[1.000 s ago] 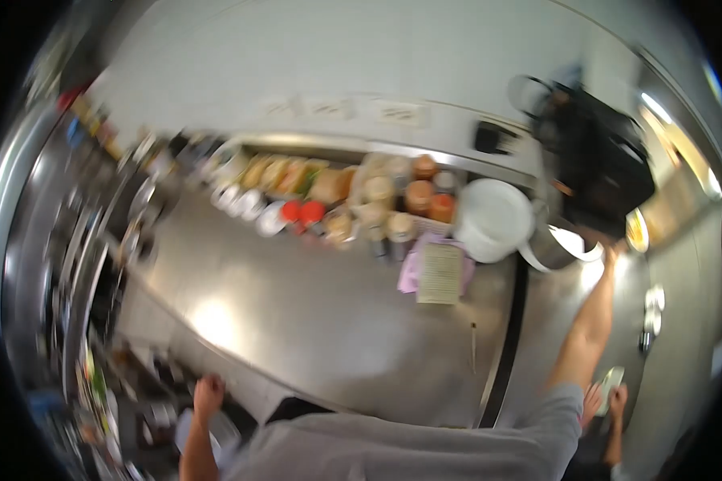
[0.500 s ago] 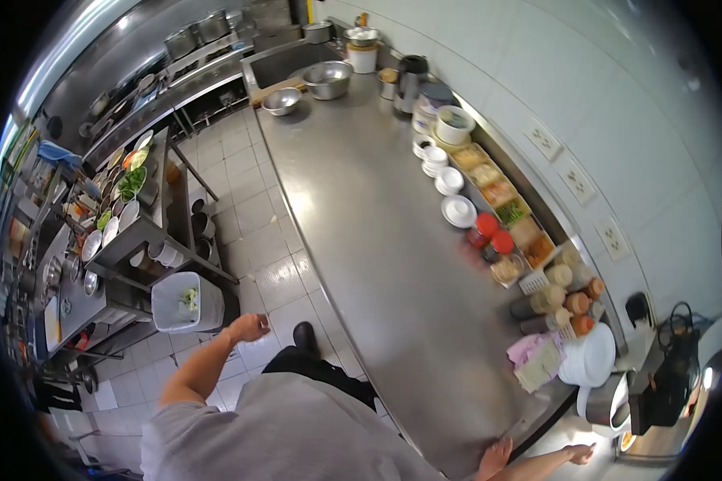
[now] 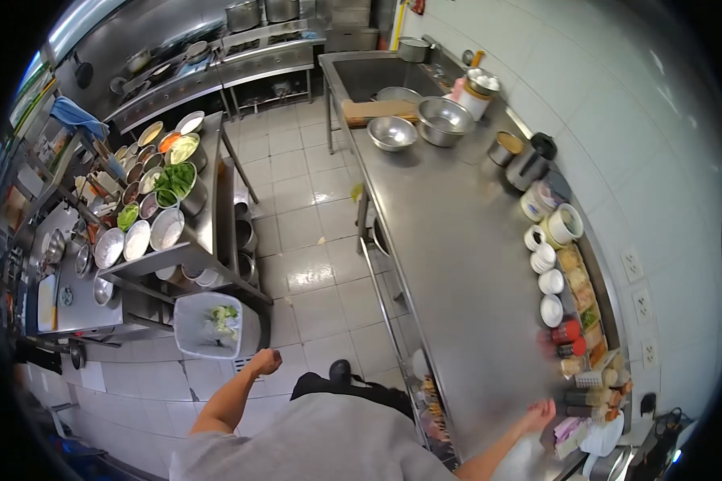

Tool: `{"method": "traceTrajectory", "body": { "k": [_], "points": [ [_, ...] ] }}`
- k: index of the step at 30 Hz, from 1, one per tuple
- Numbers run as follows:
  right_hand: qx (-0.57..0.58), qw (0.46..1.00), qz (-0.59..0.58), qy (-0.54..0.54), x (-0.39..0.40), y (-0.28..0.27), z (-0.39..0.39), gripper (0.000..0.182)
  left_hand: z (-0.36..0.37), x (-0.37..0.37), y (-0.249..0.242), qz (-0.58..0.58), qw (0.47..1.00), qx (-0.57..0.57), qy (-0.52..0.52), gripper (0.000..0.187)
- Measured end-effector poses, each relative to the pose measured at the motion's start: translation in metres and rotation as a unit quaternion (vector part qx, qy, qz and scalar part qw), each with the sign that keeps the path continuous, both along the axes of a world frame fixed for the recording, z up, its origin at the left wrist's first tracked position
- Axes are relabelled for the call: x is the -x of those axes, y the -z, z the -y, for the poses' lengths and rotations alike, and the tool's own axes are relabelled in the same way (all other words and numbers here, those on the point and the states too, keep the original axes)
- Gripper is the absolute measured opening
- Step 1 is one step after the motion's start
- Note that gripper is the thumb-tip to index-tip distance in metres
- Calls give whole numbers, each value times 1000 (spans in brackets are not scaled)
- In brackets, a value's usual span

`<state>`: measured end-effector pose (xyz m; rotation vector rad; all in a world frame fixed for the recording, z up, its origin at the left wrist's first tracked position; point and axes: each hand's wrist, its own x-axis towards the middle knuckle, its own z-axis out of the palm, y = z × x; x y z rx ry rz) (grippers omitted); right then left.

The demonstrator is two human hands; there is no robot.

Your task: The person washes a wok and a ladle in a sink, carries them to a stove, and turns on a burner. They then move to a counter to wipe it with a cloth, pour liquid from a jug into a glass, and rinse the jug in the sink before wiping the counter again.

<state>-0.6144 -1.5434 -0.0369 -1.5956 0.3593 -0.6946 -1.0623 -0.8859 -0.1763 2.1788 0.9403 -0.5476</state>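
The view has swung away from the wall end of the kitchen and now looks down the long steel tabletop [image 3: 457, 264] towards the sink, so the person appears to have turned and stepped along it. Half a second ago the right hand was low by the tabletop's near edge; now the right hand [image 3: 537, 415] is raised just above that near end, fingers loosely spread, holding nothing. Just beyond it to the right stand sauce bottles [image 3: 590, 394] and a stack of white plates [image 3: 606, 437], near but not touched. The left hand [image 3: 266, 361] hangs over the tiled floor, loosely curled and empty, close to a white bin [image 3: 208, 325] ahead of it.
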Motion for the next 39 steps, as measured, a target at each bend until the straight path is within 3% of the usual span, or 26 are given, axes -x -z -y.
{"method": "traceTrajectory", "body": {
  "k": [4,8,12,16,19,23,26,32,34,36,38,39],
  "points": [
    [-52,978,-133,-151,-37,-46,-204,30,-60,-41,-40,82,996,22,-39,29],
    [-163,890,-186,-384,-70,-71,-388,23,-128,-95,-54,138,987,31,-79,26],
    [-187,812,-199,-516,-147,-96,-557,30,-188,-154,-94,169,982,18,-85,25],
    [-290,802,-182,-489,-293,-69,-695,51,-245,-190,-132,185,975,9,-118,21],
    [-328,846,-228,-352,-380,-82,-771,55,-276,-197,-178,166,973,-8,-163,20],
    [-308,885,-212,-278,-467,-43,-804,36,-319,-208,-195,194,947,3,-256,20],
    [-303,913,-173,-210,-485,-47,-803,22,-351,-223,-186,183,943,28,-276,21],
    [-321,926,-133,-149,-533,-38,-776,10,-441,-295,-185,181,967,27,-175,21],
    [-323,926,-124,-149,-552,-32,-769,11,-482,-326,-190,192,971,30,-137,21],
    [-330,906,-119,-235,-574,-13,-751,24,-528,-354,-190,200,974,23,-106,22],
    [-316,899,-179,-246,-554,-27,-754,35,-576,-378,-187,197,977,24,-71,22],
    [-292,906,-218,-214,-517,-60,-776,47,-598,-389,-192,208,976,32,-48,22]
  ]
}}
